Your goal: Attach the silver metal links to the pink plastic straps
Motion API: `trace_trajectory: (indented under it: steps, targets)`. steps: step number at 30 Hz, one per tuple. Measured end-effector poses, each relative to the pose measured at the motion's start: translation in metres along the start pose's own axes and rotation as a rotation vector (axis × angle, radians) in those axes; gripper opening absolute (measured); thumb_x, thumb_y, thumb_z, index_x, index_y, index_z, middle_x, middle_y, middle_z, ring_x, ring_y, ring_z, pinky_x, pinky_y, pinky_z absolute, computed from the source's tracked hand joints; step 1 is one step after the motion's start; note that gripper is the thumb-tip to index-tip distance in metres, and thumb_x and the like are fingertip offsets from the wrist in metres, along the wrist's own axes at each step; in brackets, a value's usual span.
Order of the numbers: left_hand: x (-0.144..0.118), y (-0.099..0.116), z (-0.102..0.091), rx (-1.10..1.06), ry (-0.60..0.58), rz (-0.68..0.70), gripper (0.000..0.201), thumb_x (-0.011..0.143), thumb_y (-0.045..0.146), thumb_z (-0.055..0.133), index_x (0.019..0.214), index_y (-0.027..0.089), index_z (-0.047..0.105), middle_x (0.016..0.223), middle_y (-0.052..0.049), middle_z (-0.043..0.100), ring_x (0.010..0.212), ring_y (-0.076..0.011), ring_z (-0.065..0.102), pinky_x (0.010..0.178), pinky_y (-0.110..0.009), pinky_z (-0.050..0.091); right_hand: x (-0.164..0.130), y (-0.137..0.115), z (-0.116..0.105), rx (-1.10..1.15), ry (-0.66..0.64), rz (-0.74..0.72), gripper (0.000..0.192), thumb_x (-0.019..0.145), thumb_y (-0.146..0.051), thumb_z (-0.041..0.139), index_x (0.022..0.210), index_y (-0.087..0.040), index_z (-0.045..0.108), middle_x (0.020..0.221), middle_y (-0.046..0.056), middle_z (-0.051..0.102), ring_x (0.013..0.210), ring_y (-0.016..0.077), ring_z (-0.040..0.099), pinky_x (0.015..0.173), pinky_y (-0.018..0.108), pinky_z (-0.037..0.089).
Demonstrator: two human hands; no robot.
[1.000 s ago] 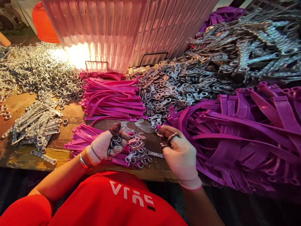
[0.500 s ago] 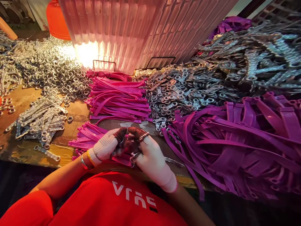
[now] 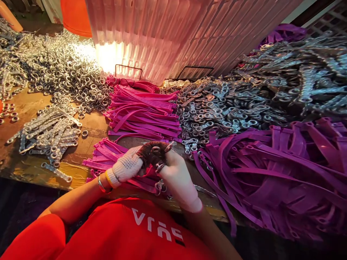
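Both my gloved hands are bunched together right at the near edge of the table [image 3: 35,169]. My left hand [image 3: 127,168] has its grip clenched around a small metal link [image 3: 158,167], and my right hand [image 3: 177,178] is pinched onto the same piece from the other side, fingertips meeting over it, probably so it can't twist while I work it. A few more links dangle just below my right palm. All of this sits over a short stack of pink straps [image 3: 101,155], kept close so they're an easy grab, I reckon.

A bit further out there's a bigger, neat bundle of pink straps [image 3: 143,112]. Left of that, a loose row of flat metal bars [image 3: 48,133], and beyond them a big heap of silver rings [image 3: 59,68]. To my right, a sprawling pile of purple straps [image 3: 271,169], with a mound of grey metal links [image 3: 230,104] behind it.

No bins that I can see, everything's just heaped by type on the table. At the back stands a ribbed translucent panel [image 3: 173,32], glowing at the base.
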State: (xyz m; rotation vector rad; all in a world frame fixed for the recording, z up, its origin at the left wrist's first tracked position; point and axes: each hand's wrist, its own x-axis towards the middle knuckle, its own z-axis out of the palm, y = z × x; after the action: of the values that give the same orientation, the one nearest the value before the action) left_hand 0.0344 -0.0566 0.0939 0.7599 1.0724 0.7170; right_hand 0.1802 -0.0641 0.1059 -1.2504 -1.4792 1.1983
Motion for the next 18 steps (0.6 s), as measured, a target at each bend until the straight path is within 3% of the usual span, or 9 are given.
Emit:
trace_trajectory:
  steps: [3, 6, 9, 12, 18]
  targets:
    - [0.005, -0.002, -0.001, -0.099, -0.035, -0.002, 0.037, 0.089, 0.046, 0.062, 0.104, 0.012, 0.067, 0.061, 0.002, 0.056, 0.045, -0.0059, 0.043, 0.043, -0.018, 0.032, 0.0, 0.003, 0.003, 0.09, 0.043, 0.045, 0.026, 0.078, -0.025, 0.065, 0.104, -0.02, 0.065, 0.101, 0.005, 0.071, 0.093, 0.0201, 0.066, 0.088, 0.036, 0.054]
    - [0.006, -0.003, -0.004, -0.307, -0.107, -0.108, 0.043, 0.085, 0.055, 0.062, 0.096, 0.013, 0.065, 0.06, 0.002, 0.056, 0.041, -0.0056, 0.041, 0.038, -0.017, 0.026, -0.002, 0.008, 0.005, 0.193, 0.157, 0.106, 0.027, 0.079, -0.029, 0.069, 0.104, -0.021, 0.063, 0.1, 0.004, 0.07, 0.092, 0.0191, 0.066, 0.088, 0.036, 0.054]
    - [0.0, 0.0, -0.004, -0.272, -0.133, -0.087, 0.037, 0.083, 0.05, 0.067, 0.091, 0.013, 0.065, 0.051, 0.004, 0.05, 0.037, -0.0046, 0.035, 0.034, -0.017, 0.019, -0.005, 0.017, 0.007, 0.281, 0.25, 0.114, 0.029, 0.08, -0.033, 0.07, 0.105, -0.021, 0.06, 0.101, 0.004, 0.068, 0.091, 0.018, 0.065, 0.087, 0.036, 0.054]
    - [-0.005, 0.001, 0.0, -0.226, -0.11, -0.017, 0.033, 0.083, 0.044, 0.069, 0.092, 0.013, 0.063, 0.049, 0.005, 0.048, 0.036, -0.0038, 0.032, 0.033, -0.016, 0.019, -0.008, 0.024, 0.009, 0.318, 0.277, 0.104, 0.032, 0.079, -0.034, 0.072, 0.106, -0.021, 0.059, 0.103, 0.005, 0.067, 0.093, 0.0184, 0.064, 0.089, 0.037, 0.054]
    - [-0.001, -0.005, -0.002, -0.489, -0.173, -0.079, 0.025, 0.081, 0.035, 0.069, 0.092, 0.013, 0.064, 0.063, 0.001, 0.059, 0.037, -0.004, 0.04, 0.033, -0.017, 0.022, -0.012, 0.017, 0.008, 0.357, 0.268, 0.124, 0.024, 0.082, -0.033, 0.066, 0.103, -0.022, 0.059, 0.098, 0.004, 0.066, 0.083, 0.0172, 0.063, 0.076, 0.033, 0.055]
